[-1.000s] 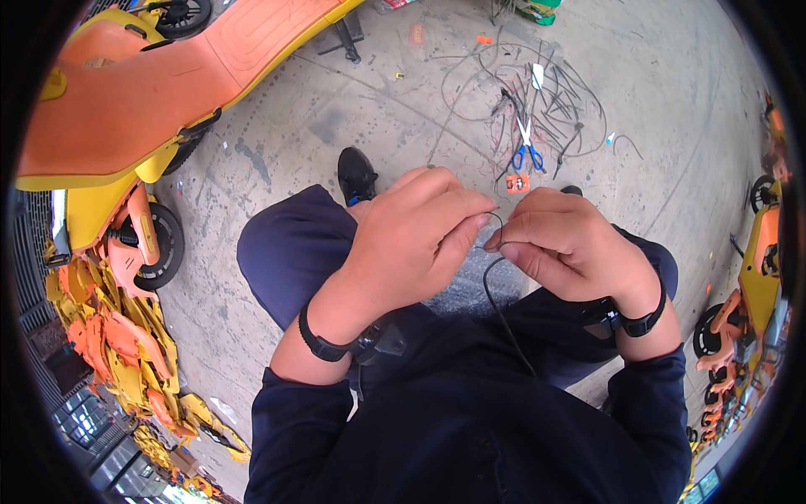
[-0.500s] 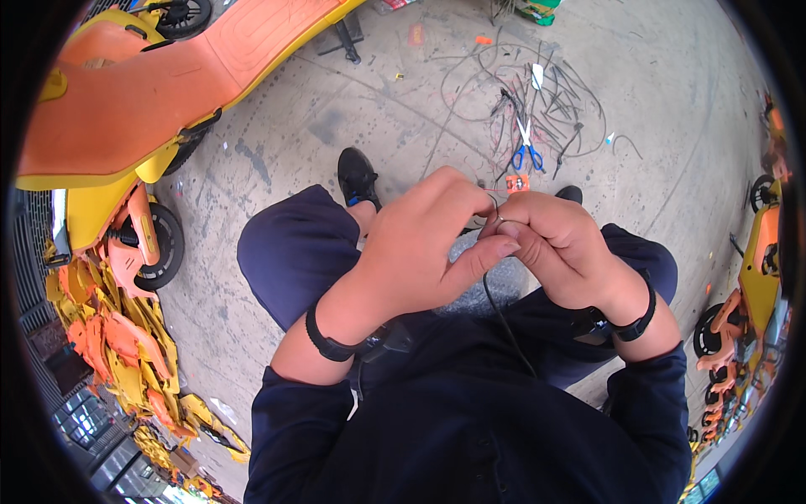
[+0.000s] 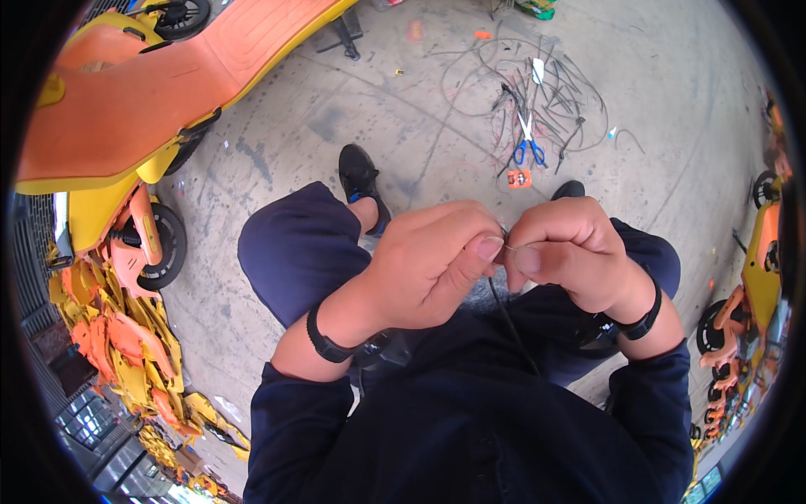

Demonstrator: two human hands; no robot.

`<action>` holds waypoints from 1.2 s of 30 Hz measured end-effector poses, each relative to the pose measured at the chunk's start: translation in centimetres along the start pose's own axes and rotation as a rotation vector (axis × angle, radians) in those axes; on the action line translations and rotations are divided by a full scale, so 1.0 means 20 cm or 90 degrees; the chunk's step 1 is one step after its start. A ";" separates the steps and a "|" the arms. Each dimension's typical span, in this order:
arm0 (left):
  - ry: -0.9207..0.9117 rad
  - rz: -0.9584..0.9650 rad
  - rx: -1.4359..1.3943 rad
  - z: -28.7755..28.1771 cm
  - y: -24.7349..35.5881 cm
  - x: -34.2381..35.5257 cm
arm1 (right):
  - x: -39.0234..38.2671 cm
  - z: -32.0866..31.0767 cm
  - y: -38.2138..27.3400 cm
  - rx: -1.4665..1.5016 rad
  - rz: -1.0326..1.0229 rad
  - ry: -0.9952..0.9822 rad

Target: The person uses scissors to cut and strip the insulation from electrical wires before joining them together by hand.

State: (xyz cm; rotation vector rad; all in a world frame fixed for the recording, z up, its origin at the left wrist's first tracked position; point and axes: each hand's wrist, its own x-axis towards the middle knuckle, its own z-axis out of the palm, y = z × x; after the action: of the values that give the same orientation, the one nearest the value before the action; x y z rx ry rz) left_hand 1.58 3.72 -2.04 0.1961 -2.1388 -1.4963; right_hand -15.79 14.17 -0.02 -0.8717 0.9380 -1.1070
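Observation:
My left hand is closed in a pinch, thumb against curled forefinger, on a black cable that hangs from the fingers down across my lap. Close beside it, my right hand pinches a thin bare-looking wire between thumb and forefinger. This fine strand spans the small gap between the two thumbs. Where it joins the cable is hidden by the fingers. Both hands are held above my lap, between the knees.
Scissors with blue handles lie on the concrete floor ahead, beside a small orange card and a tangle of dark cable offcuts. An orange-yellow vehicle body stands at left, above piled yellow and orange panels. More vehicles line the right.
Both hands have come down slightly toward my lap. The right hand has turned and drawn a little away from the left, so the thin wire between them now shows.

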 end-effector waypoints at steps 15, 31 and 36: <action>0.044 -0.130 -0.535 0.09 0.00 -0.06 | -0.01 -0.01 0.13 0.465 -0.017 -0.046; 0.106 0.003 -0.065 0.06 -0.10 -0.02 | -0.01 -0.04 0.09 0.415 -0.062 -0.028; 0.062 -0.032 -0.078 0.06 -0.09 -0.05 | -0.03 -0.07 0.08 0.403 -0.027 -0.018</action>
State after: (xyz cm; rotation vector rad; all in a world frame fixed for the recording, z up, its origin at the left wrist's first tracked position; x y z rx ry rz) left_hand 1.42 4.46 -4.39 0.2753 -1.9725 -1.6070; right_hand -16.64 14.88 -1.79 -0.3840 0.4920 -1.3196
